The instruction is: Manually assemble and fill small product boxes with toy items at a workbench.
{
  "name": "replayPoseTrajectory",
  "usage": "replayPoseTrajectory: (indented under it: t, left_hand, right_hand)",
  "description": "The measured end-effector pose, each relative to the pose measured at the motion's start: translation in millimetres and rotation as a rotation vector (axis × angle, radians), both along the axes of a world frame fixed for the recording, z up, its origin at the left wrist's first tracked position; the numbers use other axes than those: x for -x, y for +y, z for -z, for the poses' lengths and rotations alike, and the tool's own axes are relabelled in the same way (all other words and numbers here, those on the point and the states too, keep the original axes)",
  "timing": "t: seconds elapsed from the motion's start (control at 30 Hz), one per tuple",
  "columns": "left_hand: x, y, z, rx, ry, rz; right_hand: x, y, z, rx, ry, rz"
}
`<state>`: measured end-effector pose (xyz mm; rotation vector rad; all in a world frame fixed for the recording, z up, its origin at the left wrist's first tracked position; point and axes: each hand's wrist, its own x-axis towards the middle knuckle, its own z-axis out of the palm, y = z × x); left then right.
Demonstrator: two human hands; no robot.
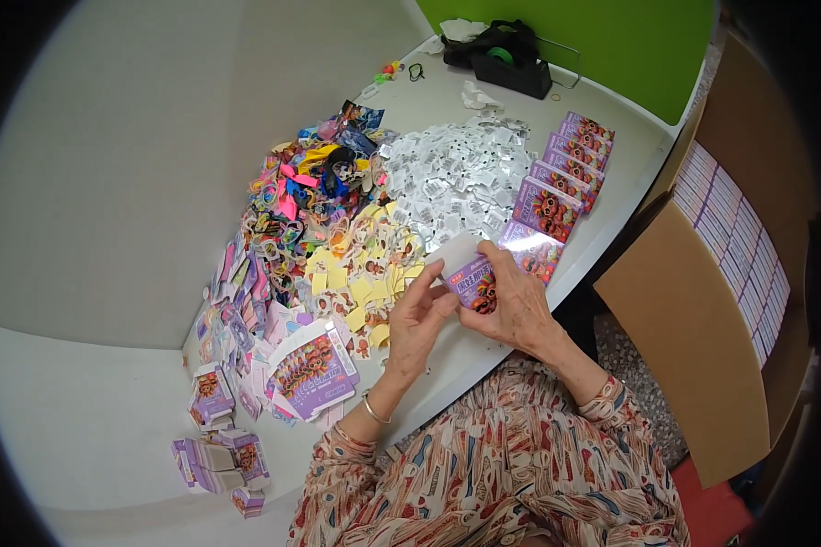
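Observation:
Both my hands hold a small purple cardboard box (473, 288) above the table's front edge. Its white flap (456, 250) stands up at the top. My right hand (520, 305) grips the box's right side, thumb below and fingers over the upper edge. From the left, my left hand (418, 321) pinches the box's left edge between thumb and fingers. What is inside the box is hidden. Several finished-looking purple boxes (549, 208) lie overlapping in a row just beyond my right hand. Flat purple box blanks (315, 372) lie stacked left of my left hand.
Piles of small white packets (456, 173), yellow-and-white stickers (360, 278) and colourful hair ties (287, 196) cover the table's middle. More purple boxes (223, 460) sit at the lower left. A black tape dispenser (513, 75) stands at the back. A large carton (689, 337) with packed boxes stands right.

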<state>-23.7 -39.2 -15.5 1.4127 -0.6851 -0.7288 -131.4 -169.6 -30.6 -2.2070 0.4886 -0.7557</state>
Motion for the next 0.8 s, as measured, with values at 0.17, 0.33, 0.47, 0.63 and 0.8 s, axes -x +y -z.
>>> replayPoseTrajectory:
  t: [0.17,0.33,0.47,0.63,0.8]
  left_hand:
    - [0.0,-5.0,3.4,-0.078,0.092,0.031]
    - [-3.6,-4.6,-5.5,-0.177,-0.297,0.09]
    - [13.9,-11.6,-13.5,-0.113,-0.365,-0.016]
    - [6.9,-6.0,-5.7,-0.083,-0.804,0.027]
    - [-4.1,-9.7,-10.9,-0.121,-0.01,0.003]
  right_hand:
    - [5.8,-2.9,-2.0,-0.003,0.007,-0.033]
    - [10.7,-14.1,-7.9,-0.009,0.109,-0.147]
    - [14.3,-18.9,-15.6,0.06,0.181,-0.204]
    - [13.1,-15.7,-12.9,-0.091,0.229,-0.205]
    - [10.6,-13.9,-0.4,0.094,0.099,-0.198]
